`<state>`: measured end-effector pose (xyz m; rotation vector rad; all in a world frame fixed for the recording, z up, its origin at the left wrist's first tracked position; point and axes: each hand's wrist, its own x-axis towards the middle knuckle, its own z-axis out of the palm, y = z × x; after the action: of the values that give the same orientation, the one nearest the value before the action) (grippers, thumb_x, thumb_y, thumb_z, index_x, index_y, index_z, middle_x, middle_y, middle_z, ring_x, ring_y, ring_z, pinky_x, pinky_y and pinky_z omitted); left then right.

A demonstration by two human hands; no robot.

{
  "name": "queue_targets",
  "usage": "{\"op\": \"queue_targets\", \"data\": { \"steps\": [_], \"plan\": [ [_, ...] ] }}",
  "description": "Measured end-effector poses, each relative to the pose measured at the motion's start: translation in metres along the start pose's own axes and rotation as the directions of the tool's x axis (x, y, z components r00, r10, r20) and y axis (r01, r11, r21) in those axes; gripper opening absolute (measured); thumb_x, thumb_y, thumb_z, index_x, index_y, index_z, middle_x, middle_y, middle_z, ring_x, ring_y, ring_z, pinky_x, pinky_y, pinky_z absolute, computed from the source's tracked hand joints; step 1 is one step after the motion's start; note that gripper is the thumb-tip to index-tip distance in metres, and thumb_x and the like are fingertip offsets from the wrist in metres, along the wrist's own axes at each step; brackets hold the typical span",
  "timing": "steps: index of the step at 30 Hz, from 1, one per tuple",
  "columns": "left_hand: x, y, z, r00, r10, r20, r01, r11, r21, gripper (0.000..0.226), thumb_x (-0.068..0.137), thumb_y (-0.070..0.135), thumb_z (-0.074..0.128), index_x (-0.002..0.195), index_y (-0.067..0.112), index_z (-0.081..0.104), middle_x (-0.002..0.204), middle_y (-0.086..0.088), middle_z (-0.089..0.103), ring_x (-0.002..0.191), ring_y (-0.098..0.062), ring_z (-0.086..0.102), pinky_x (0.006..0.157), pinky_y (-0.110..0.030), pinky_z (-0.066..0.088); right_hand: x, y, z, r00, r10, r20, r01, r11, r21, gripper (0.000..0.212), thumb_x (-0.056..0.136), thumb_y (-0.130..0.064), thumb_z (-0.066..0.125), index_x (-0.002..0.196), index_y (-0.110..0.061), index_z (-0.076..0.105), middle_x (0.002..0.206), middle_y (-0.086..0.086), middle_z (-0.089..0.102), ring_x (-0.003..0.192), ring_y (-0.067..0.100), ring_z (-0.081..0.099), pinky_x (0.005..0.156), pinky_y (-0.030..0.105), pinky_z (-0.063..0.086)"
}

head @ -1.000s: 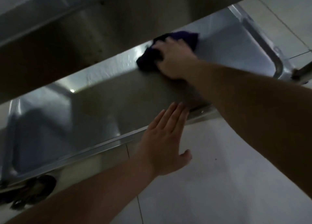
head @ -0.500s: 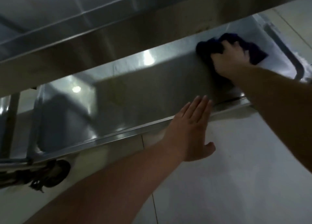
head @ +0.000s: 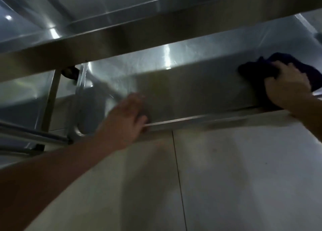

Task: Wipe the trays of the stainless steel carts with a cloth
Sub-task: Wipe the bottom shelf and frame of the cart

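Tiled floor [head: 235, 169] fills the lower view, nearer than both hands. Steel cart's upper tray [head: 122, 30] runs overhead, above the fingers. Lower tray [head: 183, 91] lies under both hands. Left hand [head: 127, 119] at its near rim, w/ thumb hooked over the edge; blurred, so can't tell if the fingers are apart or together. Right hand [head: 287, 88] at the tray's right end, fingers curled onto a dark cloth [head: 257, 68], which bunches beyond and left of the fingertips, pressed on the tray.
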<state>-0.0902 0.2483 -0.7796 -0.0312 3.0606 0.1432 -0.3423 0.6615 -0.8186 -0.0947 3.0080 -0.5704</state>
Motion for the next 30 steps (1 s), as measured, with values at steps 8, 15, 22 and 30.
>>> {"op": "queue_targets", "data": {
  "steps": [8,15,22,30],
  "plan": [
    [-0.007,-0.068,0.024,0.869,-0.474,0.141,0.493,0.853,-0.172,0.064,0.110,0.045,0.032,0.164,0.011,0.025,0.175,-0.015,0.016,0.163,-0.030,0.008,0.132,-0.047,0.009,-0.092,-0.183,0.069,0.870,-0.386,0.306,0.407,0.914,-0.004,0.070,0.095,-0.032,0.054,0.160,-0.032,0.025,0.169,0.001,0.022,0.156,0.024,0.014,0.127,0.048,0.005],
    [-0.018,-0.073,0.031,0.887,-0.461,-0.019,0.451,0.875,-0.175,0.065,0.103,0.055,0.030,0.160,0.025,0.033,0.172,-0.007,0.026,0.161,-0.028,0.017,0.129,-0.052,0.017,-0.087,-0.140,0.046,0.640,-0.687,0.344,0.683,0.714,0.156,0.067,0.089,-0.029,0.058,0.148,-0.055,0.037,0.159,-0.014,0.039,0.147,0.002,0.022,0.122,0.024,0.008],
    [-0.021,-0.077,0.042,0.891,-0.452,-0.050,0.435,0.879,-0.193,0.074,0.100,0.065,0.026,0.164,0.029,0.028,0.177,-0.002,0.017,0.163,-0.021,0.007,0.131,-0.045,0.007,0.021,-0.080,0.015,0.970,0.241,0.012,-0.241,0.970,-0.015,0.067,0.089,-0.037,0.040,0.155,-0.024,0.036,0.161,0.017,0.032,0.150,0.041,0.027,0.124,0.059,0.015],
    [-0.023,-0.079,0.042,0.889,-0.453,-0.067,0.430,0.876,-0.217,0.070,0.101,0.059,0.021,0.165,0.029,0.027,0.177,-0.001,0.017,0.164,-0.019,0.006,0.132,-0.045,0.006,-0.087,-0.265,0.102,0.729,-0.585,0.355,0.615,0.788,0.036,0.070,0.095,-0.037,0.047,0.161,-0.035,0.024,0.170,-0.010,0.020,0.158,0.016,0.009,0.128,0.043,0.001]
  ]
}}
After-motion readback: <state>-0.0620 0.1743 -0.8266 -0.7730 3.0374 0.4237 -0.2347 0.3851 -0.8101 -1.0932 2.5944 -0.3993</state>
